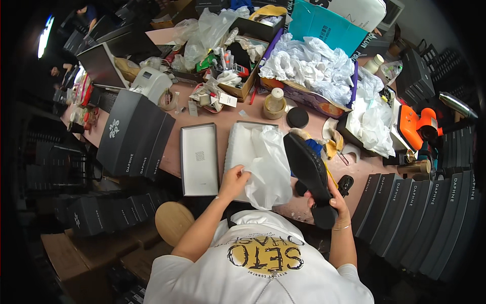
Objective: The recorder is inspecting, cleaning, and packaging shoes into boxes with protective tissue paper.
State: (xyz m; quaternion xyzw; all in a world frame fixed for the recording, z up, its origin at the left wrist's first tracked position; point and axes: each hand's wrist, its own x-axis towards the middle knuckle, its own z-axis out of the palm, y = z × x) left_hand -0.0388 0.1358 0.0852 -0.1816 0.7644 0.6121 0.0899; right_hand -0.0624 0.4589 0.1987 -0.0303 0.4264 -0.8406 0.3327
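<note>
The black heeled shoe (pixel 309 164) is in the right hand (pixel 338 200), its toe pointing away beyond the fingers, its sole turned my way; those fingers close around the narrow part by the heel. To their left, the left hand (pixel 234 183) pinches the edge of a thin white wrapping sheet (pixel 268 172) between thumb and fingers, over the open shoebox (pixel 253 123). I'd call this handling the wrapping with the shoe at the ready; the next move seems to call for a free, spread sheet and a steady right grip. Left of the pinching fingers lies the box lid (pixel 199 159); beyond both hands stands a carton (pixel 304 96) heaped with crumpled white sheets (pixel 309 63). I can't see the shoe's upper, nor what the wrapping covers in the box; the shoe half hides something blue (pixel 314 147), and the room's edges go dark.
</note>
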